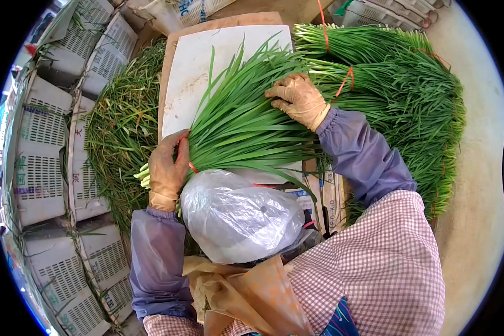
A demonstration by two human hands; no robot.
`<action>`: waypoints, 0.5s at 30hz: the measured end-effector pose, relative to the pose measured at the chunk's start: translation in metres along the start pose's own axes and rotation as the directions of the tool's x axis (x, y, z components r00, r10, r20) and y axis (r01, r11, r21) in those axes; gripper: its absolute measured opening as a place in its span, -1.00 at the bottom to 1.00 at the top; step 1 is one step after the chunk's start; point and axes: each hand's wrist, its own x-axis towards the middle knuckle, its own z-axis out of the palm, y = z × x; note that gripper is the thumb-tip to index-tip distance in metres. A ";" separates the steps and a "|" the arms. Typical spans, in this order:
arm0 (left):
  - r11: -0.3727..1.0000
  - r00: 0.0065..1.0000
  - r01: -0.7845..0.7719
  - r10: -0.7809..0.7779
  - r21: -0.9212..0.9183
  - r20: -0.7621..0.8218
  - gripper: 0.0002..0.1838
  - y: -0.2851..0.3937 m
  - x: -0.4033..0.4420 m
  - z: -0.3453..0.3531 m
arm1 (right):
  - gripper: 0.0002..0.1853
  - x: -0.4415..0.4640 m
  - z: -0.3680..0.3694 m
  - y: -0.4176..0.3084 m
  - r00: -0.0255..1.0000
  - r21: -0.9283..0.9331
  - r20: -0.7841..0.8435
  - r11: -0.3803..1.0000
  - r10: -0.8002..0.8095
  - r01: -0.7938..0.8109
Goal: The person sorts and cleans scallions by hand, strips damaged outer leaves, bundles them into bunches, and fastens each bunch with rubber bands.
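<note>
A bunch of long green leafy stalks (246, 117) lies across a white board (193, 61), its pale cut ends at the left and its leaves fanned to the right. My left hand (169, 168), in a tan glove, is wrapped round the bunch near its pale ends, beside a red band. My right hand (299, 99), also gloved, rests on the leaves at the upper right with its fingers apart. Just below the bunch, close to my left hand, sits a clear plastic bag (241, 215) with whitish contents.
Tied green bundles (397, 95) with red bands are stacked at the right. Loose leaf trimmings (126, 112) are heaped at the left, beside rows of white slatted crates (45, 151). Another white crate (179, 14) stands behind the board. A pale wall or floor (476, 168) curves along the right.
</note>
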 end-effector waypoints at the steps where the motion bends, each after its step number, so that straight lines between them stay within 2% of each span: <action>1: 0.999 0.999 0.026 -0.026 -0.020 0.030 -0.70 0.000 0.003 0.000 | -0.74 0.001 -0.002 0.001 0.999 -0.067 0.017 0.997 -0.028 0.029; 2: 0.999 0.999 -0.033 0.032 -0.021 -0.022 -0.74 0.000 0.003 0.002 | -0.76 0.005 -0.002 0.007 0.995 -0.059 0.066 0.996 -0.069 0.073; 3: 0.999 0.999 -0.026 0.025 -0.021 -0.020 -0.74 0.000 0.005 0.003 | -0.76 0.004 -0.003 0.008 0.995 -0.054 0.070 0.996 -0.069 0.072; 6: 0.999 1.000 -0.013 0.013 -0.030 -0.016 -0.75 0.004 0.006 0.001 | -0.78 0.008 -0.017 -0.001 0.967 -0.114 -0.100 0.968 -0.236 0.224; 7: 0.999 1.000 -0.013 0.013 -0.030 -0.016 -0.75 0.006 0.008 0.001 | -0.78 0.009 -0.026 -0.009 0.967 -0.114 -0.100 0.968 -0.236 0.224; 9: 0.991 0.985 -0.135 0.135 0.011 -0.104 -0.76 0.008 0.009 -0.001 | -0.76 0.010 -0.033 -0.024 0.989 -0.078 -0.084 0.990 -0.123 0.116; 10: 0.995 0.992 -0.095 0.094 0.000 -0.086 -0.76 0.007 0.009 -0.001 | -0.89 0.011 -0.032 -0.024 0.982 -0.089 -0.124 0.987 -0.145 0.135; 11: 0.996 0.992 -0.092 0.092 0.001 -0.086 -0.76 0.011 0.009 -0.003 | -0.89 0.011 -0.033 -0.030 0.982 -0.086 -0.124 0.987 -0.145 0.135; 12: 0.993 0.990 -0.118 0.117 -0.014 -0.084 -0.77 0.020 0.011 -0.004 | -0.91 0.011 -0.039 -0.040 0.993 0.248 -0.033 0.963 0.114 -0.103; 13: 0.989 0.987 -0.144 0.141 -0.028 -0.081 -0.79 0.031 0.014 -0.005 | -0.92 0.012 -0.046 -0.049 0.936 0.524 0.136 0.778 0.325 -0.347; 14: 0.975 0.976 -0.214 0.211 -0.058 -0.049 -0.81 0.039 0.018 -0.004 | -0.86 0.017 -0.054 -0.057 0.865 0.716 0.341 0.494 0.369 -0.493; 15: 0.976 0.976 -0.212 0.209 -0.056 -0.052 -0.81 0.039 0.020 -0.003 | -0.86 0.021 -0.056 -0.059 0.866 0.717 0.342 0.495 0.365 -0.491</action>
